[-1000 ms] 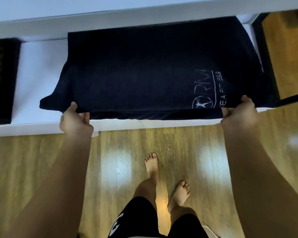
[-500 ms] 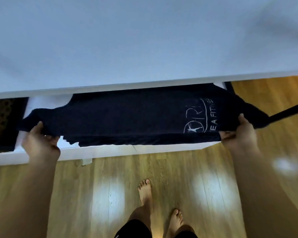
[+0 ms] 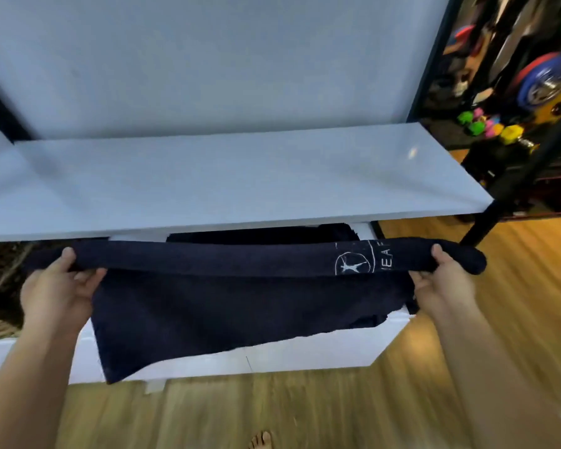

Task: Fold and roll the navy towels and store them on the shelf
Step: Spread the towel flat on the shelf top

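Observation:
A navy towel [image 3: 227, 306] with a white logo near its right end hangs in front of the white shelf unit. My left hand [image 3: 57, 285] grips its upper left edge and my right hand [image 3: 441, 280] grips its upper right edge. The top edge is stretched level between my hands and the rest droops down over the lower shelf [image 3: 305, 351]. More dark navy cloth [image 3: 272, 234] lies further back on the lower shelf, mostly hidden under the upper shelf board [image 3: 227, 176].
A dark woven basket [image 3: 0, 286] sits at the left of the lower shelf. A black post [image 3: 512, 186] stands at the shelf's right end. Gym weights and colourful dumbbells [image 3: 506, 131] lie beyond it. Wooden floor [image 3: 272, 413] is below, with my bare toes showing.
Both hands have lifted the towel off the lower shelf and up in front of it. My view has tilted upward, showing the upper shelf board and the gym gear.

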Motion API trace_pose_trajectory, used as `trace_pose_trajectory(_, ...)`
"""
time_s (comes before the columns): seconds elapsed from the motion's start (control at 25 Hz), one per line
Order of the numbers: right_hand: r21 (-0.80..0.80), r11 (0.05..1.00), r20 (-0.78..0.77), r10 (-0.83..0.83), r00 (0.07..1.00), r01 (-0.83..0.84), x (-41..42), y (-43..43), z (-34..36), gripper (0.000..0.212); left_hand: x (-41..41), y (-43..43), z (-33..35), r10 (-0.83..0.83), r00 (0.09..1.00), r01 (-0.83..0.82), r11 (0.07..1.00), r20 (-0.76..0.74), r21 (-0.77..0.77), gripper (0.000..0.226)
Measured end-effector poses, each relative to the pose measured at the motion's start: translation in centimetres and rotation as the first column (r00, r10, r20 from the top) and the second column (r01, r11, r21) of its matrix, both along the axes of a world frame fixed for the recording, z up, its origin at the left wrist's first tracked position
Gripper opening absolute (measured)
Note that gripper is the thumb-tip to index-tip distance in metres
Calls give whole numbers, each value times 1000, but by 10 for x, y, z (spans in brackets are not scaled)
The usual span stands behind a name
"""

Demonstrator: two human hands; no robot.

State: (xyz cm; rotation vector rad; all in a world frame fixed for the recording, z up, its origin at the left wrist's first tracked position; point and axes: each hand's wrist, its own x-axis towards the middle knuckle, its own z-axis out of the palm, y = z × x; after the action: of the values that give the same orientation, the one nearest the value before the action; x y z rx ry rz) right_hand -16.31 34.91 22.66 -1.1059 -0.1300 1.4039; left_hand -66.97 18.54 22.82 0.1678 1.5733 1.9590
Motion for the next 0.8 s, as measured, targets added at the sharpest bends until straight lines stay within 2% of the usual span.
trace_pose_trajectory(0.08, 88, 996, 6, 10, 1000, -10, 6, 0, 19, 37, 2, 0, 27, 7, 1000, -6, 996, -13, 91, 16)
trace_pose_trajectory(0.12, 139, 990, 44, 27, 999, -33, 9, 4, 32, 37, -2, 2, 38, 0, 1000, -3, 984, 18, 176, 21)
trace_pose_trajectory(0.2, 252, 966, 95, 40, 995, -63, 8, 12, 61, 37, -13, 11, 61, 27, 995, -55, 951, 96, 304, 47)
trace_pose_trajectory(0.24, 310, 947, 122, 45, 992, -81, 6, 18, 76, 37, -16, 19, 75, 37, 993, -77, 929, 115, 361, 50)
trace_pose_trajectory(0.36, 420, 900, 201, 32, 979, -116, -2, 48, 117, 31, -15, 50, 125, 32, 995, -74, 884, 99, 461, 41)
trace_pose_trajectory(0.4, 443, 882, 232, 59, 971, -159, -8, 58, 129, 27, -11, 62, 137, 10, 998, -42, 880, 69, 472, 37)
trace_pose_trajectory(0.44, 439, 863, 329, 103, 939, -249, -12, 69, 134, 27, -1, 74, 147, -29, 999, 32, 897, -13, 441, 32)
trace_pose_trajectory(0.48, 383, 836, 525, 154, 837, -393, -16, 79, 133, 34, 9, 84, 151, -80, 982, 133, 939, -173, 316, 25)
trace_pose_trajectory(0.52, 242, 801, 754, 200, 625, -547, -17, 88, 124, 44, 16, 92, 145, -175, 903, 221, 972, -393, 74, 20)
trace_pose_trajectory(0.56, 46, 750, 912, 237, 334, -660, -17, 93, 113, 52, 20, 98, 131, -340, 745, 255, 940, -574, -226, 23)
trace_pose_trajectory(0.6, -153, 710, 967, 251, 44, -687, -16, 97, 102, 57, 22, 103, 114, -525, 536, 227, 844, -661, -486, 38)
trace_pose_trajectory(0.64, -317, 676, 947, 263, -184, -666, -15, 102, 91, 61, 23, 108, 97, -673, 375, 173, 727, -638, -665, 56)
trace_pose_trajectory(0.68, -443, 645, 893, 259, -368, -623, -14, 107, 82, 66, 25, 114, 81, -789, 272, 118, 596, -551, -795, 65)
trace_pose_trajectory(0.72, -536, 617, 822, 228, -521, -576, -16, 110, 74, 70, 28, 120, 66, -868, 192, 36, 473, -458, -881, 63)
trace_pose_trajectory(0.76, -601, 604, 746, 189, -638, -524, -19, 114, 67, 72, 32, 127, 56, -911, 133, -53, 387, -390, -921, 59)
trace_pose_trajectory(0.8, -641, 600, 685, 165, -709, -480, -22, 119, 62, 74, 36, 133, 51, -933, 93, -121, 337, -348, -934, 57)
